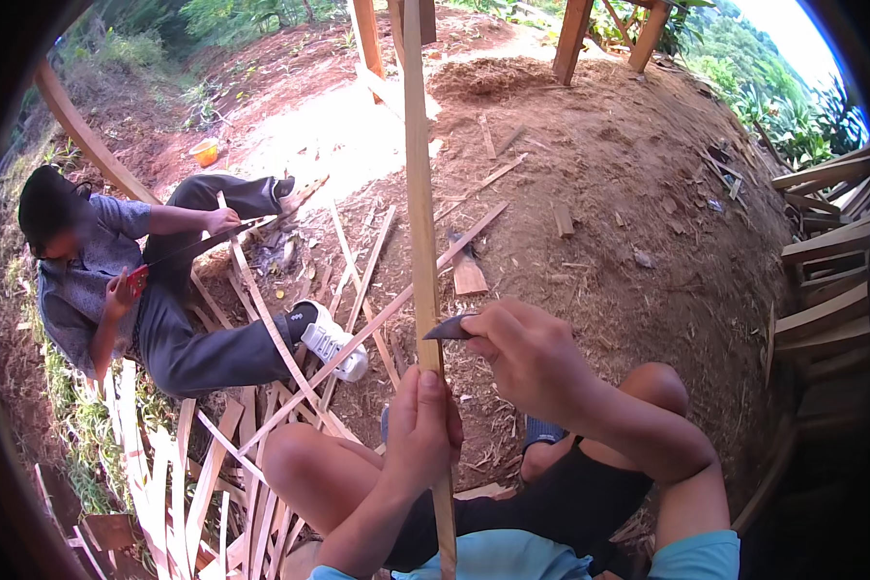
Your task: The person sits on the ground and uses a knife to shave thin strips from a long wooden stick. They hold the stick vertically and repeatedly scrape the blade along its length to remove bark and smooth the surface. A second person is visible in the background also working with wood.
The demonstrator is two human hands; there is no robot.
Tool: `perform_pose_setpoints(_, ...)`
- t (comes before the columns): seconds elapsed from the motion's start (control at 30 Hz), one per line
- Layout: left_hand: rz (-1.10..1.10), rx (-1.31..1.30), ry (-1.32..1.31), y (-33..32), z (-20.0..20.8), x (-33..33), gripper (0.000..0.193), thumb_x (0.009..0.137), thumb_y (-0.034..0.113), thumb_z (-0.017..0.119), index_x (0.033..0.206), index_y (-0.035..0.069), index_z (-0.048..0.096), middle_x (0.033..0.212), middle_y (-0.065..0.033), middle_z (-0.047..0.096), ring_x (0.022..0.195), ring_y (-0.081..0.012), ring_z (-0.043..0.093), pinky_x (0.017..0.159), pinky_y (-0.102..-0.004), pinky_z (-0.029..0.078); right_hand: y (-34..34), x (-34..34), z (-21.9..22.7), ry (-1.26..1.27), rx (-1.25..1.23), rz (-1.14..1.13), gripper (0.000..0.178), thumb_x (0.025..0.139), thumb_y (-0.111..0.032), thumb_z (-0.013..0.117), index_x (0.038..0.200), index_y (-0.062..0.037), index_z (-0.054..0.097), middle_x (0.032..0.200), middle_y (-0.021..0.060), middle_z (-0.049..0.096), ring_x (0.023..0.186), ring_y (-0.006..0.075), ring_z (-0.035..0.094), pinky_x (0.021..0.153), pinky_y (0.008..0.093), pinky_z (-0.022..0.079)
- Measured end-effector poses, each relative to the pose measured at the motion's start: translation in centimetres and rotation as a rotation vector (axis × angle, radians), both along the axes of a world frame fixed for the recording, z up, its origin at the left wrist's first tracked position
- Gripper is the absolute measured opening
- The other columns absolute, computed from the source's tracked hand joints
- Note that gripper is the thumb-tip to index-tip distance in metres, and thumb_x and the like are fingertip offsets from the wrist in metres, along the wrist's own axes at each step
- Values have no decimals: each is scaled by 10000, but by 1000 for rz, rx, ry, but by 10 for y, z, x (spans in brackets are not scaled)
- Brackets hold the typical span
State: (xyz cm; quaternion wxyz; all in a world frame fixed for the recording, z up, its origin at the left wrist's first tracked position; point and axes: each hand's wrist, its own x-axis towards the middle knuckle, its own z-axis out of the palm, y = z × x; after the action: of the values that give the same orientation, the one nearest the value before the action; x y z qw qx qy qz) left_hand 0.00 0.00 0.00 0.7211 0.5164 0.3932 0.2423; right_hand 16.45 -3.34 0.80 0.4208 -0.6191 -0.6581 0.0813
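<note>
A long, narrow strip of wood point(420, 213) runs from my lap up past the top of the view. Low on the strip, my left hand point(423, 418) is wrapped round it with the thumb pressed along its face. My right hand point(532, 353) pinches a small dark knife blade point(447, 329); any handle is hidden in the fingers. The blade's tip meets the strip's right edge, just above my left hand. Another thin strip point(377, 327) slants behind the upright one.
At left, a seated person point(116, 261) holds a long dark blade with a red handle point(137, 280) against a strip. Many cut strips point(179, 474) lie below. A broad-ended wooden piece point(469, 275) rests on the dirt ahead. Stacked timber point(826, 242) stands at right.
</note>
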Motion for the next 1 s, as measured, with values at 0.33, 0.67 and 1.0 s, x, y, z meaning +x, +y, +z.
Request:
perform_pose_setpoints(0.33, -71, 61, 24, -15, -4, 7, 328, 991, 357, 307, 820, 94, 401, 515, -12, 439, 348, -78, 392, 314, -196, 310, 16, 22, 10, 139, 30, -182, 107, 829, -58, 594, 920, -25, 549, 784, 135, 585, 668, 313, 594, 561, 394, 460)
perform_pose_setpoints(0.67, -18, 31, -43, -1, 5, 3, 294, 992, 336, 319, 860, 87, 404, 510, 12, 426, 376, -57, 414, 343, -186, 322, -6, -10, 10, 81, 11, 37, 174, 732, 2, 631, 884, -52, 567, 754, 96, 579, 649, 276, 599, 538, 361, 464)
perform_pose_setpoints(1.0, 21, 84, 31, -4, -4, 7, 324, 986, 362, 324, 842, 83, 404, 504, 6, 428, 370, -61, 407, 338, -194, 324, 1, -5, 0, -35, 57, -17, 112, 776, -46, 599, 871, -60, 541, 750, 89, 573, 639, 296, 575, 546, 383, 447)
